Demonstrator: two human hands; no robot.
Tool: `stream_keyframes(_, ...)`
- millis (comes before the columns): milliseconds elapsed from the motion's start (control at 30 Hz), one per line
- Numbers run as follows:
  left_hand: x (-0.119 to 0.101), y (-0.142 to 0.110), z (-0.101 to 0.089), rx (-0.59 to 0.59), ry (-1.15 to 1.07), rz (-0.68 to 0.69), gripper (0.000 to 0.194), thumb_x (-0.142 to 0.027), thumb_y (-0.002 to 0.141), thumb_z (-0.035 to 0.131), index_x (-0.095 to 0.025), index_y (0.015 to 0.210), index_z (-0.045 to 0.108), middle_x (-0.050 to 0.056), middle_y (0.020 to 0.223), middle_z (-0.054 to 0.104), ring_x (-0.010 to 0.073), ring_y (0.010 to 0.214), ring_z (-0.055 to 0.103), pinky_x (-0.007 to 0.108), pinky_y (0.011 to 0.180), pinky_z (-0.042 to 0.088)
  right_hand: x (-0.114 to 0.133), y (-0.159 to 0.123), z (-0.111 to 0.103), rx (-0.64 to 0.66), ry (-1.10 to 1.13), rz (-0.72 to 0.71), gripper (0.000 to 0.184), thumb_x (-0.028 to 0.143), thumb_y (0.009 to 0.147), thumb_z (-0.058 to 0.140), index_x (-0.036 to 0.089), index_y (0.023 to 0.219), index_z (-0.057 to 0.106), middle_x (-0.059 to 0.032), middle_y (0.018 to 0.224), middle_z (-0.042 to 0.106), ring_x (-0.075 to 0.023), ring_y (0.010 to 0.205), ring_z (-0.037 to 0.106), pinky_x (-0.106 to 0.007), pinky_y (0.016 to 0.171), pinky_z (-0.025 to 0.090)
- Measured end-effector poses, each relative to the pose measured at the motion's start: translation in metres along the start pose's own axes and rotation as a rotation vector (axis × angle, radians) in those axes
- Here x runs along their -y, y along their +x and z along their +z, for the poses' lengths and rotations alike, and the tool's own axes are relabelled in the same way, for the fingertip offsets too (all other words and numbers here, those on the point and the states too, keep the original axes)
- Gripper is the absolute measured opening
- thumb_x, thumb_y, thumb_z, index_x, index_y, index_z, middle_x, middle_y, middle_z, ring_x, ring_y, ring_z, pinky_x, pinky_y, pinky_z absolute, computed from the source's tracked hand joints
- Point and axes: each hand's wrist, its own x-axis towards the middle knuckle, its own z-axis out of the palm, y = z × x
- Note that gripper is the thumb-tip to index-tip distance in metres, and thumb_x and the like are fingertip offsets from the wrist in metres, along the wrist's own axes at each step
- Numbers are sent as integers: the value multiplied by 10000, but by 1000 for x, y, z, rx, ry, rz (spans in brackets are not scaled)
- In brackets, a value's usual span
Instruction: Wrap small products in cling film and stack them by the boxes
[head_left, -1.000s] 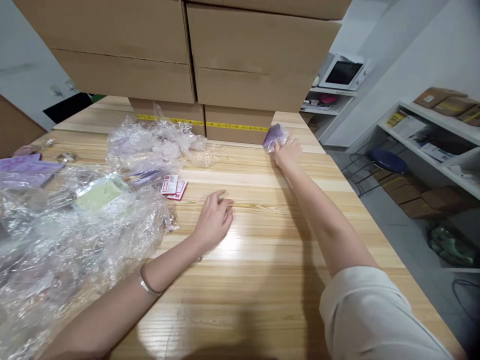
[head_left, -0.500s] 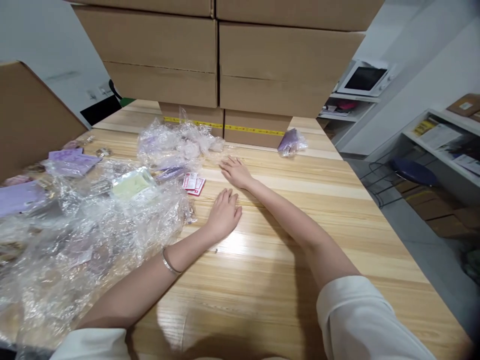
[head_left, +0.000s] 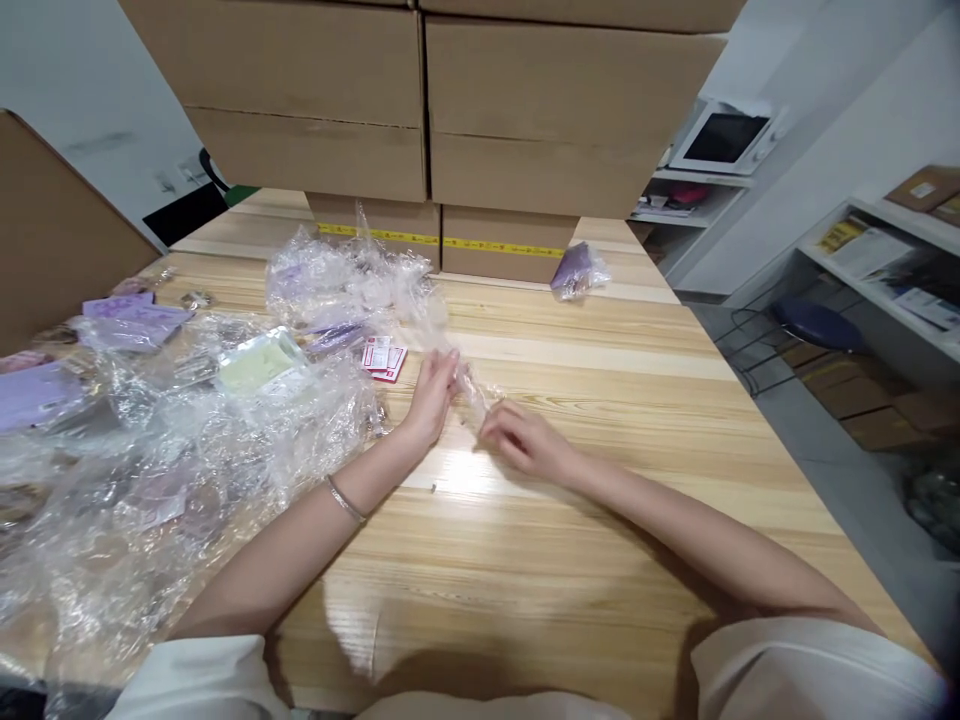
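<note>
A crinkled strip of clear plastic wrap (head_left: 471, 390) stretches between my hands above the wooden table (head_left: 570, 570). My left hand (head_left: 430, 400) is closed on its upper part, with the thumb pressed against the fingers. Lower and to the right, my right hand (head_left: 521, 437) pinches the other end of the strip. Beyond my left hand, the film seems to run on toward a heap of clear plastic bags (head_left: 352, 280). Just left of my left hand lie small red-and-white cards (head_left: 384, 358).
Crumpled clear plastic (head_left: 247, 450) spreads over the left side, with purple packets (head_left: 135, 315) and a pale green packet (head_left: 259, 365) among it. Stacked cardboard boxes (head_left: 547, 120) stand at the back. A wrapped purple packet (head_left: 577, 272) sits at the back right.
Both hands lay flat on the table before. My right hand has come back toward me and to the right, drawing out plastic film. My left hand has closed on that film.
</note>
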Motion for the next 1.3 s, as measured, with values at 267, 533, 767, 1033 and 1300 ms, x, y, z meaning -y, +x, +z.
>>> stream_keyframes(267,-8,-3,1,-22,-34,-30,327,-315,696,806,-159,884,589,44,900,647,233,971,677,424,880,554,64,-32,-5,480,112,-7,311,4,788,471,193,963,645,-41,926,625,-138,785,605,-244,710,483)
stream_keyframes(533,-8,-6,4,-53,38,-11,312,-352,693,757,-179,896,596,2,842,672,174,836,679,352,828,547,93,-41,-23,623,343,84,253,-8,642,500,218,692,604,35,723,592,-101,643,533,-217,605,423)
stream_keyframes(767,-3,-29,13,99,133,-137,213,-140,549,682,-159,760,703,35,868,741,198,866,679,323,856,531,32,-26,-65,102,339,548,294,187,888,423,212,639,578,-48,901,643,-187,899,592,-386,896,461)
stream_keyframes(1033,-7,-50,20,307,234,-403,143,-83,486,572,-141,552,684,66,627,690,229,698,681,367,770,559,-28,-21,-46,-1,926,1031,612,552,993,265,124,937,699,-154,959,722,-196,750,668,-353,747,540)
stream_keyframes(1300,7,-84,22,732,524,-540,151,-108,499,620,-188,606,691,44,699,715,236,723,670,368,711,549,-9,-14,-35,-44,1244,932,501,606,908,486,163,924,719,-87,901,743,-190,811,682,-321,810,533)
